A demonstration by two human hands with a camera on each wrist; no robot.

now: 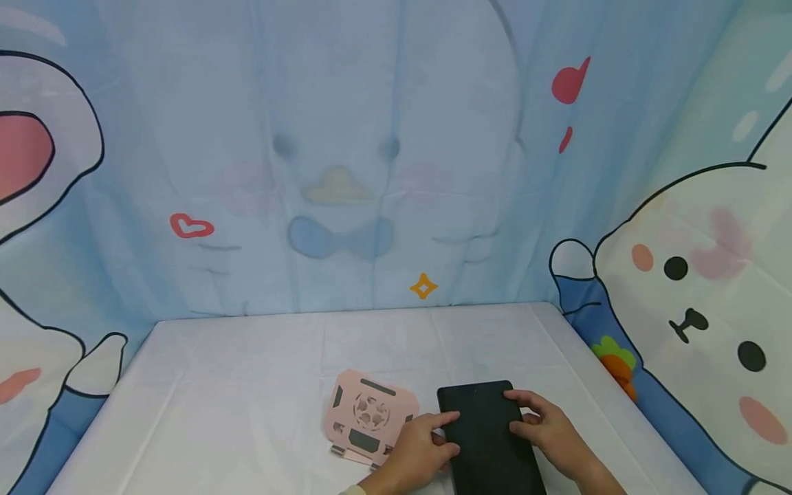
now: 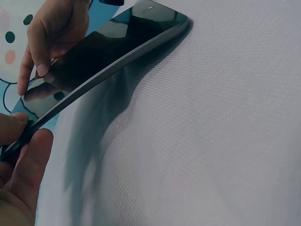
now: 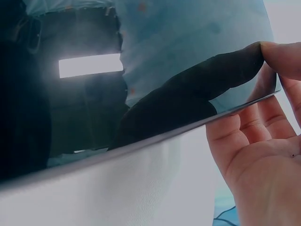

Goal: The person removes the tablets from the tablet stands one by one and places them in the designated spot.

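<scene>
A black tablet (image 1: 485,430) with a dark, glossy screen is between my two hands at the front of the table. My left hand (image 1: 413,450) grips its left edge, thumb and fingers on opposite faces in the left wrist view. On the opposite long edge, my right hand (image 1: 553,432) pinches the tablet, with the other fingers behind it in the right wrist view. The tablet is tilted, its far end raised and its lower end close to the cloth. A pink folding stand (image 1: 401,407) with cutouts lies just left of the tablet, partly hidden by my left hand.
A white cloth (image 1: 235,392) covers the table. Behind it hangs a light blue curtain (image 1: 346,89) printed with cartoon animals, which also runs along both sides.
</scene>
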